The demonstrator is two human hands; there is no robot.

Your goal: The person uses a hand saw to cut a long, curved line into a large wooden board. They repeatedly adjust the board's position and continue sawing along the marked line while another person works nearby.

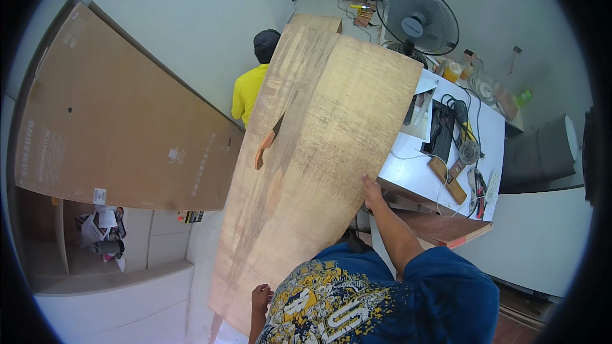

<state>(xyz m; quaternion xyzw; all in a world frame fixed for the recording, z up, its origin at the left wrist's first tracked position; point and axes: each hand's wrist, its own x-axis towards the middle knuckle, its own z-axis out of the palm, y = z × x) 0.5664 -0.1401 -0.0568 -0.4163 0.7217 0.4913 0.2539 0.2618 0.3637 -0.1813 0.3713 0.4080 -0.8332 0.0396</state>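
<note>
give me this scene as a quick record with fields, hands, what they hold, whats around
left hand: grips the near lower edge of the plywood sheet
right hand: pressed on the sheet's right edge
sheet: large, brown, tilted, long way running away from the person
on sheet: small wood-handled tool
co-worker: yellow shirt, dark cap, at the far end, partly hidden
right side: white worktable with power tools and cables
behind table: standing fan
left side: big cardboard panel leaning on the wall

A black standing fan (pixel 417 19) rises behind a cluttered white worktable (pixel 417 175), beside leaning cardboard (pixel 121 127).
</note>
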